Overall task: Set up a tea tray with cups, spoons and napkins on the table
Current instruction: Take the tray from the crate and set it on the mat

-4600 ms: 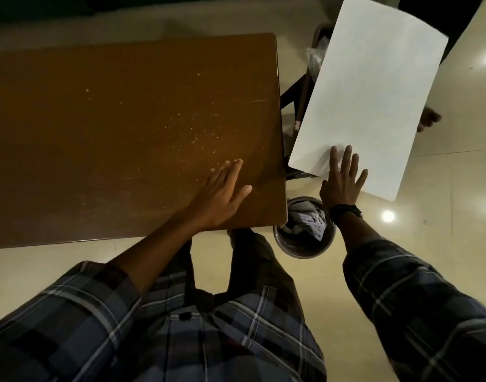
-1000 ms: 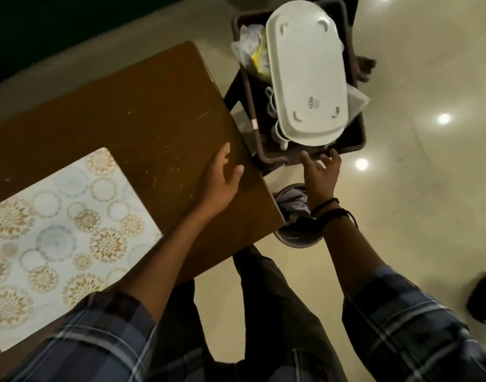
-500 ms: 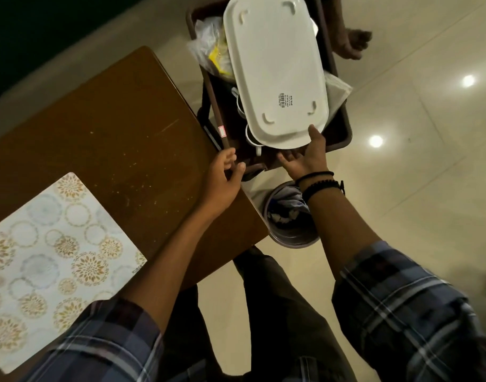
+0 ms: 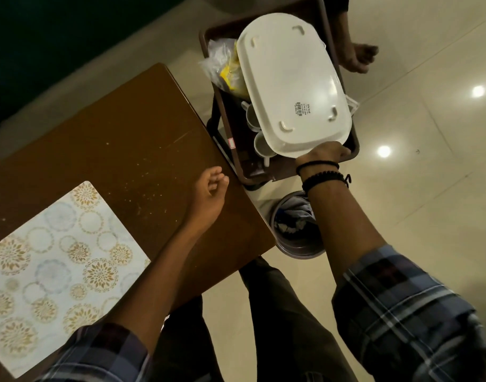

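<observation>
A white oval tray (image 4: 288,84) lies upside down on a dark brown crate (image 4: 353,144) to the right of the table. My right hand (image 4: 323,154) is closed on the tray's near edge. Two white cups (image 4: 261,146) show under the tray inside the crate. My left hand (image 4: 210,193) rests near the right edge of the brown wooden table (image 4: 112,139), fingers loosely curled, holding nothing. A floral placemat (image 4: 57,268) lies flat at the table's near left.
A plastic bag with yellow contents (image 4: 226,67) sits at the crate's far left. A round waste bin (image 4: 295,224) with crumpled paper stands on the floor below my right wrist. Another person's foot (image 4: 357,55) is beyond the crate on the tiled floor.
The placemat has been laid on the table. My right hand reached from below the tray and closed on its near edge. My left hand drew back slightly from the table's edge.
</observation>
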`<state>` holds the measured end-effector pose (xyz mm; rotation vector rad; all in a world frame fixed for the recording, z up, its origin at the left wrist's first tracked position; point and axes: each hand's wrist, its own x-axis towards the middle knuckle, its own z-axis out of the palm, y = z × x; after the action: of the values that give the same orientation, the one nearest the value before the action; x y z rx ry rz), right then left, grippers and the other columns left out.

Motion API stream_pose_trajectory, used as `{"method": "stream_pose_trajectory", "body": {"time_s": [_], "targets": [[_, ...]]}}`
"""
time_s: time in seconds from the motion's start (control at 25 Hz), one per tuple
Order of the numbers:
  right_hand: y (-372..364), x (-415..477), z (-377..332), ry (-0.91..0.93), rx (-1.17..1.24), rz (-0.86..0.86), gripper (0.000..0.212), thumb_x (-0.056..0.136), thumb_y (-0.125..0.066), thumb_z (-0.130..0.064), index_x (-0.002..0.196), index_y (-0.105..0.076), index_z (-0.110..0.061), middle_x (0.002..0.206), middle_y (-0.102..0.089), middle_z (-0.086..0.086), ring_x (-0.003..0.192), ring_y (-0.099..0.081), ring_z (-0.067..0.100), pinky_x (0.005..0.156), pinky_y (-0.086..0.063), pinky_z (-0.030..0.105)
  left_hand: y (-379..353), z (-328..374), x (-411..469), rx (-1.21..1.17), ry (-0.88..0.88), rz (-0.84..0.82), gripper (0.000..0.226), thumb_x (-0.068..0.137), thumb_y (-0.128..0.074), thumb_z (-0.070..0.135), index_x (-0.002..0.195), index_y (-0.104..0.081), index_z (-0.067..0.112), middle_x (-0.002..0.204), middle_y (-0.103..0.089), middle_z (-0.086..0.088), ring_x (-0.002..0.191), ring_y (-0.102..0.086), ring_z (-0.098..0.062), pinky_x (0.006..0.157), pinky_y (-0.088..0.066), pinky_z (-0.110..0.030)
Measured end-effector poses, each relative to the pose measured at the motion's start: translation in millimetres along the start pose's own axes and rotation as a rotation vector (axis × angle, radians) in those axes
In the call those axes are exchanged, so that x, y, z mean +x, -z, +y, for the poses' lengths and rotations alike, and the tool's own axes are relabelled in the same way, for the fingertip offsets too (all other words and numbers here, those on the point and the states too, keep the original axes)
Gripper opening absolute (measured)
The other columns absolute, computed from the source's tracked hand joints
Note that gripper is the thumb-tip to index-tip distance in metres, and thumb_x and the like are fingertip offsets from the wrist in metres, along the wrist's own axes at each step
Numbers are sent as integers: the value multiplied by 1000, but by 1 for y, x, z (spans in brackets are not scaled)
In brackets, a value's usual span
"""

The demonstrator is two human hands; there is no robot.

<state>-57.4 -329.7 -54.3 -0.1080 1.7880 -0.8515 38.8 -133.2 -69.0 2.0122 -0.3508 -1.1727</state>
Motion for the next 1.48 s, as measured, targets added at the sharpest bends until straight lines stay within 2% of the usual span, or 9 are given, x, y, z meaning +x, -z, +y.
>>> {"method": "stream_pose_trajectory", "body": {"time_s": [0.08,0.2,0.36,0.64,0.88,1.04,1.12,1.2,1.48], "targets": [[2,-6,-4,66,-59,21,40,107,-17,-19,110,-50,3,116,-56,21,111,-52,40,98,-41,41,7,1,1,-31,14,34,37,98,-49,22,133,-48,11,127,-56,-7,113,-54,-15,77,-45,-13],[18,-4,5,94,-244,5,42,105,-21,-16,143,-28,2,145,-40,21,132,-39,41,101,-41,42,22,-1,3,-127,54,80,34,99,-46,26,131,-49,14,129,-58,-5,111,-57,-15,80,-47,-17],[59,-15,21,32,-136,10,34,100,-26,-33,82,-51,-19,72,-49,-1,71,-47,18,54,-37,21,49,-5,3,-299,175,98,45,100,-37,42,134,-45,15,132,-58,-9,108,-62,-19,78,-56,-34],[109,-22,59,330,-324,-324,41,93,-42,-4,61,-47,-30,48,-56,-13,49,-51,0,53,-43,14,107,-18,-21,-1057,314,-220,89,75,-26,86,145,-33,30,139,-47,-16,118,-56,-46,92,-40,-73],[101,-45,66,394,-417,-551,46,84,-47,-14,40,-58,-25,41,-52,-11,46,-50,8,53,-44,20,158,-73,-58,-1195,474,-146,85,79,-48,72,135,-48,9,135,-54,-23,120,-54,-45,95,-45,-64],[98,-57,80,185,-470,-669,47,97,-43,-17,61,-72,-26,57,-65,-13,51,-60,-1,61,-49,21,188,-104,-81,-1058,454,57,27,90,-43,22,102,-63,9,110,-66,-15,104,-61,-32,70,-60,-39],[93,-74,94,246,-627,-822,21,91,-56,-27,103,-68,-15,93,-73,-1,84,-70,9,79,-58,27,201,-123,-93,-1085,417,117,30,89,-41,14,107,-65,11,105,-69,-9,100,-64,-26,72,-59,-34],[91,-83,115,231,-733,-937,47,87,-62,-29,126,-54,-4,114,-69,8,105,-67,19,92,-56,31,216,-138,-108,-1127,394,180,33,89,-42,10,94,-74,14,95,-74,-4,89,-71,-21,74,-59,-32],[96,-108,204,253,-1021,-896,34,89,-61,-18,118,-57,0,110,-65,19,98,-64,34,83,-55,45,266,-222,-145,-524,264,663,17,88,-65,27,103,-64,20,88,-65,5,89,-61,-18,76,-52,-33]]}}
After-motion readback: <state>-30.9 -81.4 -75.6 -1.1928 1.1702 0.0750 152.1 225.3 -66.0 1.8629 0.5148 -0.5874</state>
